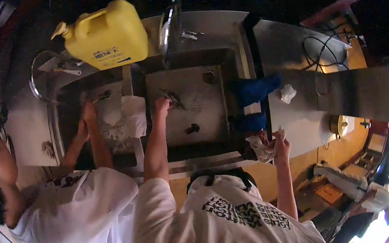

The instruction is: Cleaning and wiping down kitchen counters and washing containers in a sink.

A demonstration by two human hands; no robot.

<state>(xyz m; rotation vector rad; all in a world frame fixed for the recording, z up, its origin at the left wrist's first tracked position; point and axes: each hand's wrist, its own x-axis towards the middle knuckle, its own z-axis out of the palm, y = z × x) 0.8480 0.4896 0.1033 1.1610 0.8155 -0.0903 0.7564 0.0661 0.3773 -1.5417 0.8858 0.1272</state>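
My left hand (163, 104) reaches into the right basin of a steel sink (194, 121), its fingers shut on a dark, thin object (176, 100) too blurred to name. Low in the same basin lies a small dark piece (192, 128), with a drain (208, 77) at its upper right. Over the sink's right side, my right hand (281, 146) is shut on a crumpled white cloth or tissue (261, 148). Just above that hand, blue cloth or gloves (257, 89) lie across the basin's right rim. A pale cloth (135, 116) hangs over the divider between the basins.
Another person (78, 221) stands at left, both hands in the left basin. Behind the sink are a yellow plastic jug (106, 37) and a curved faucet (166, 27). The steel counter (301, 122) at right holds crumpled white material (288, 93) and a black cable (322, 53). A metal pot (338, 126) is farther right.
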